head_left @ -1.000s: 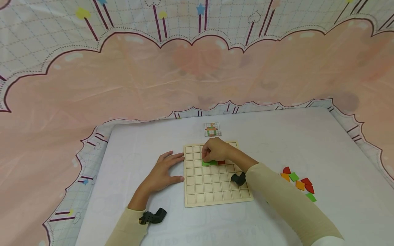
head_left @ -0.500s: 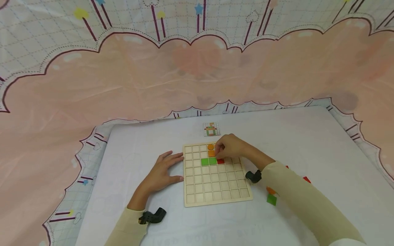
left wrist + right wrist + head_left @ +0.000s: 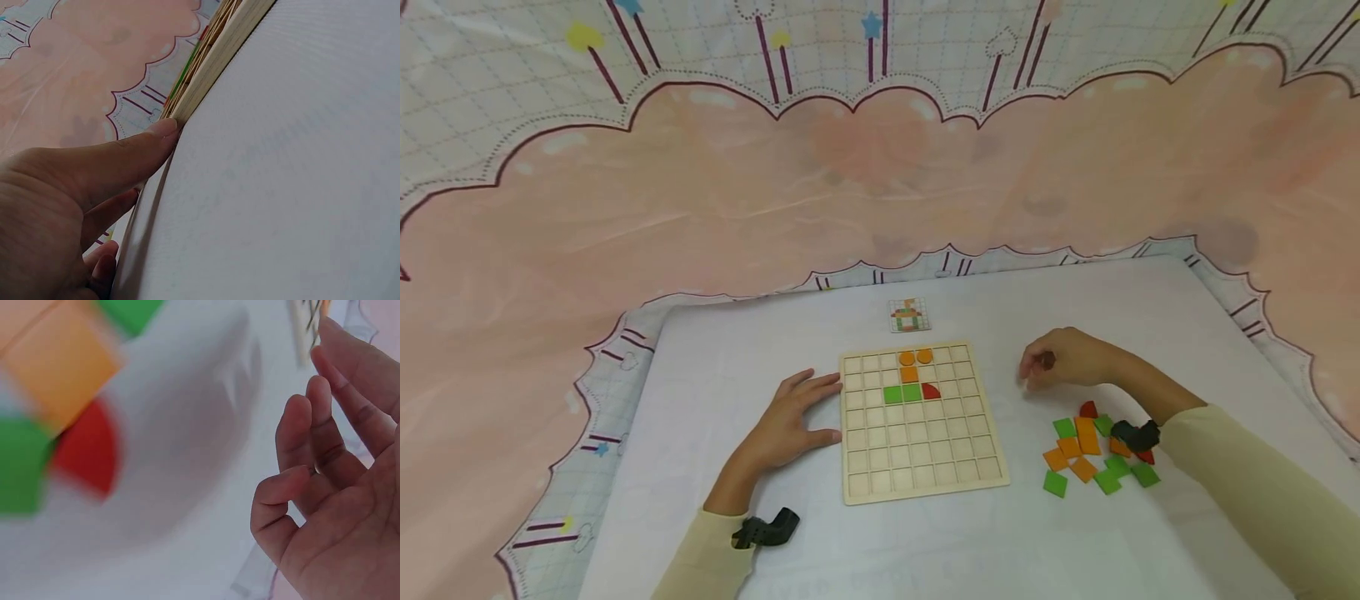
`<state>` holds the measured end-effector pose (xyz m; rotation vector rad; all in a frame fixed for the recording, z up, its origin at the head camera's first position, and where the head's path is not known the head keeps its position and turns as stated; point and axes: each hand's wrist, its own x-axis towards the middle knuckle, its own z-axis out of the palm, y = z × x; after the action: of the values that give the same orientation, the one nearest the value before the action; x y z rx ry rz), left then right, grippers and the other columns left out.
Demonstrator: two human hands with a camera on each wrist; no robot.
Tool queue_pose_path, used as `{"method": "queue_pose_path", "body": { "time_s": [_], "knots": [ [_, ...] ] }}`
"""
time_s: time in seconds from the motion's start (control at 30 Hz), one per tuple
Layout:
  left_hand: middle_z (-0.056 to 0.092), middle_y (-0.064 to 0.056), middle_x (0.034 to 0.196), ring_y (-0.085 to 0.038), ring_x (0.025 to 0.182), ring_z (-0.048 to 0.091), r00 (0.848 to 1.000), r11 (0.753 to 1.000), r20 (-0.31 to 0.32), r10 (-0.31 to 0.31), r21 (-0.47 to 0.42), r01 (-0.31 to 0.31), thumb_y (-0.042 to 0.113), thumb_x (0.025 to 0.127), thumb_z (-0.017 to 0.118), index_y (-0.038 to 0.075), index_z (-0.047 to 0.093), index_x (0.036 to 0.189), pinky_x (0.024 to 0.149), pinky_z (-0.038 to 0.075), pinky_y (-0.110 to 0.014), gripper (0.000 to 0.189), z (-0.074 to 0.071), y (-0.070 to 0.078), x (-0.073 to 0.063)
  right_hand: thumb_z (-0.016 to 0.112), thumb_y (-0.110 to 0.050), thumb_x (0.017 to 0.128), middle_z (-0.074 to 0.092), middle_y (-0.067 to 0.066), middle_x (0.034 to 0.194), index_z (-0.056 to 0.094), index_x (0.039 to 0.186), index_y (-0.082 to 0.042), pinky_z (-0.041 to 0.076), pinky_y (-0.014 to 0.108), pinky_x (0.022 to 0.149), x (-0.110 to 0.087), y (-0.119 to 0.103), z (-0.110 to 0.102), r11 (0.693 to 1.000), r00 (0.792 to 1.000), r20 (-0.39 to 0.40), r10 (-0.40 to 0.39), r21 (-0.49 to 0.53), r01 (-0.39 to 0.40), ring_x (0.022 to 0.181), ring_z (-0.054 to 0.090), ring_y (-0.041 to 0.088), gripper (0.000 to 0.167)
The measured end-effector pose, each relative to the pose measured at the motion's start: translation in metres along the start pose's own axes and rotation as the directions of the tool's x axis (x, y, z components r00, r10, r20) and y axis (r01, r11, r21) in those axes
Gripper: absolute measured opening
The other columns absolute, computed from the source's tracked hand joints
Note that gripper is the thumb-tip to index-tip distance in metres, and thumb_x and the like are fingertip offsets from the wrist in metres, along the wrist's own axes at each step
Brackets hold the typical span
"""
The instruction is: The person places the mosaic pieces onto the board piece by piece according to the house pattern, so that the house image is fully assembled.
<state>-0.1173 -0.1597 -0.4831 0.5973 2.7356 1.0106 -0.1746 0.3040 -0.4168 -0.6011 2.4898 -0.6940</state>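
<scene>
A wooden grid board (image 3: pixel 925 457) lies flat on the table. Set in its upper cells are two orange round pieces (image 3: pixel 924 357) side by side, an orange square (image 3: pixel 909 375) below, two green squares (image 3: pixel 912 392) and a red quarter-circle (image 3: pixel 930 391). My left hand (image 3: pixel 797 421) touches the board's left edge with thumb and fingertips, the fingers spread. To the right of the board, my right hand (image 3: pixel 1067 360) hovers just beyond the loose pieces, its fingers loosely bent. In the right wrist view, nothing shows between the fingers of that hand (image 3: pixel 350 469).
Loose green, orange and red pieces (image 3: pixel 1087 437) lie scattered right of the board, partly under my right wrist. A small pattern card (image 3: pixel 909 315) sits behind the board. A white cloth covers the table (image 3: pixel 760 333), with a patterned curtain (image 3: pixel 880 192) behind.
My right hand has left the board and moved right, towards the loose pieces. A second orange round piece now shows in the top row. My left hand stays at the board's edge.
</scene>
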Motion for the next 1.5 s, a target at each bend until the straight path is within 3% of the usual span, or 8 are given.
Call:
{"method": "queue_pose_path", "body": {
  "time_s": [0.2,0.4,0.6,1.1,1.3,1.5],
  "knots": [
    [0.048,0.0,0.159,-0.037,0.155,0.021,1.0,1.0,-0.001,0.017,-0.003,-0.017,0.029,0.081,0.087,0.013,0.057,0.146,0.119,0.026,-0.068,0.073,-0.002,-0.001,0.0,0.083,-0.027,0.085,0.062,-0.004,0.087,0.076,0.097,-0.022,0.05,0.025,0.072,-0.034,0.024,-0.002,0.997,0.997,0.021,0.072,0.013,-0.072,0.084,0.055,0.017,0.015],
    [0.047,0.0,0.159,-0.036,0.155,0.02,1.0,1.0,0.001,0.013,-0.01,-0.013,0.029,0.081,0.087,0.013,0.057,0.146,0.12,0.026,-0.068,0.074,-0.001,0.0,0.0,0.087,-0.021,0.08,0.061,-0.003,0.089,0.074,0.097,-0.023,0.052,0.024,0.072,-0.054,0.044,-0.001,0.99,0.986,0.089,0.138,0.014,-0.14,0.086,0.054,0.017,0.022],
    [0.047,0.0,0.159,-0.036,0.155,0.02,1.0,1.0,0.002,0.006,-0.01,-0.006,0.028,0.081,0.087,0.013,0.057,0.147,0.12,0.025,-0.067,0.074,0.0,0.0,0.0,0.087,-0.02,0.08,0.064,-0.005,0.088,0.073,0.093,-0.023,0.053,0.022,0.072,-0.059,0.054,0.001,0.994,0.992,0.07,0.104,0.021,-0.105,0.085,0.055,0.017,0.02],
    [0.047,0.0,0.159,-0.036,0.155,0.02,1.0,1.0,-0.001,0.002,-0.019,-0.002,0.028,0.081,0.087,0.014,0.057,0.146,0.12,0.025,-0.068,0.073,0.0,0.001,-0.001,0.084,-0.025,0.084,0.059,-0.006,0.078,0.069,0.088,-0.023,0.047,0.021,0.067,-0.05,0.051,-0.003,0.998,0.997,0.049,0.059,0.014,-0.06,0.079,0.054,0.014,0.016],
    [0.047,0.0,0.159,-0.036,0.155,0.02,1.0,1.0,-0.003,-0.002,-0.016,0.002,0.028,0.081,0.087,0.014,0.057,0.146,0.12,0.025,-0.068,0.073,0.0,0.0,-0.001,0.083,-0.031,0.085,0.065,-0.008,0.082,0.074,0.091,-0.028,0.049,0.022,0.072,-0.029,0.04,0.002,0.999,0.999,0.011,0.032,0.033,-0.032,0.083,0.056,0.016,0.011],
    [0.047,0.0,0.159,-0.036,0.156,0.019,1.0,1.0,0.0,-0.009,-0.023,0.009,0.027,0.08,0.087,0.014,0.057,0.146,0.12,0.025,-0.068,0.074,0.0,0.002,-0.001,0.083,-0.024,0.086,0.07,-0.007,0.089,0.077,0.094,-0.025,0.052,0.023,0.079,-0.001,0.019,0.009,0.992,1.0,-0.005,-0.031,0.124,0.031,0.088,0.059,0.02,0.01]
  ]
}}
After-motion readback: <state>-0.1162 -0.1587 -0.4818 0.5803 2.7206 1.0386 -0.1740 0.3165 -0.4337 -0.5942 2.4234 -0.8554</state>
